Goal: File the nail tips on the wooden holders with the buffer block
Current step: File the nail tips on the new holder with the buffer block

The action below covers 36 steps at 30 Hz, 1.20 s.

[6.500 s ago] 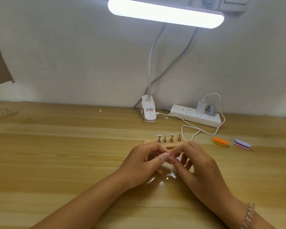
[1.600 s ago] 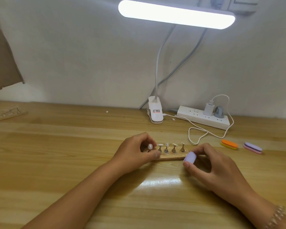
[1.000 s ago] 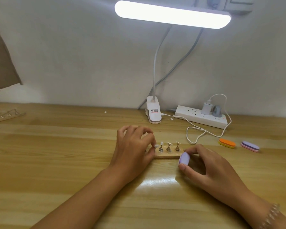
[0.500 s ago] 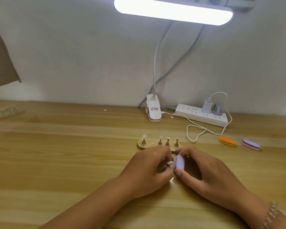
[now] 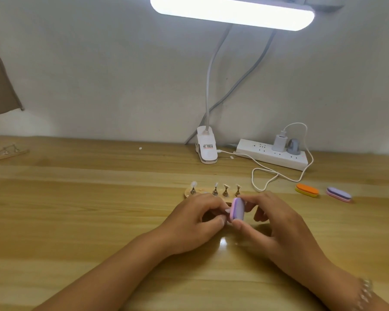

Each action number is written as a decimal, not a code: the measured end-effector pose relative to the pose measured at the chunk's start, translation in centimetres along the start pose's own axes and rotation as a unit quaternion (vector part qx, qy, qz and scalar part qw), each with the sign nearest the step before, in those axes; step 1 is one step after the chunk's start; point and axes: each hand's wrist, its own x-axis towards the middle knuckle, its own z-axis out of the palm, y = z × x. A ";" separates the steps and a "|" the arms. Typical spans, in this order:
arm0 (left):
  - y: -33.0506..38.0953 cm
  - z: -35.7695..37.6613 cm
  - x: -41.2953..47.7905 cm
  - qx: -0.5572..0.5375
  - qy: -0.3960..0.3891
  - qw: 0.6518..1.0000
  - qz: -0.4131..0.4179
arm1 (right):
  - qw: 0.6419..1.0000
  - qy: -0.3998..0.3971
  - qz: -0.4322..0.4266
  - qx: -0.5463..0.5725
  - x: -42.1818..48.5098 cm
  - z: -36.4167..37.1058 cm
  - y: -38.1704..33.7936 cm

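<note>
A wooden holder (image 5: 188,193) lies on the table just beyond my hands, with several small metal stands (image 5: 225,191) upright on it, each topped by a pale nail tip. My right hand (image 5: 276,223) pinches a purple and pink buffer block (image 5: 236,209) between thumb and fingers, held on edge. My left hand (image 5: 195,221) has its fingers curled and pinches a small stand with a nail tip (image 5: 227,211) right against the block's left face. The stand itself is mostly hidden by my fingers.
An orange buffer block (image 5: 307,190) and a purple one (image 5: 338,194) lie to the right. A white power strip (image 5: 267,154), a looping white cable (image 5: 265,176) and the lamp clamp (image 5: 207,148) stand near the wall. Another wooden holder (image 5: 5,151) sits far left.
My left hand took one stand off the wooden holder and drew it back toward me. My right hand brought the buffer block in against it, and the two hands now meet.
</note>
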 end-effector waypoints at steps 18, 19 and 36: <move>0.1 0.1 0.0 0.051 -0.021 0.998 0.009 | 0.998 0.015 0.052 0.031 0.3 -0.2 0.2; 0.1 0.2 0.0 0.053 -0.021 0.998 0.010 | 0.997 0.023 0.060 0.032 0.3 -0.2 0.3; 0.0 0.2 0.1 -0.004 0.005 1.000 0.001 | 0.996 0.044 0.073 0.002 0.3 -0.3 0.3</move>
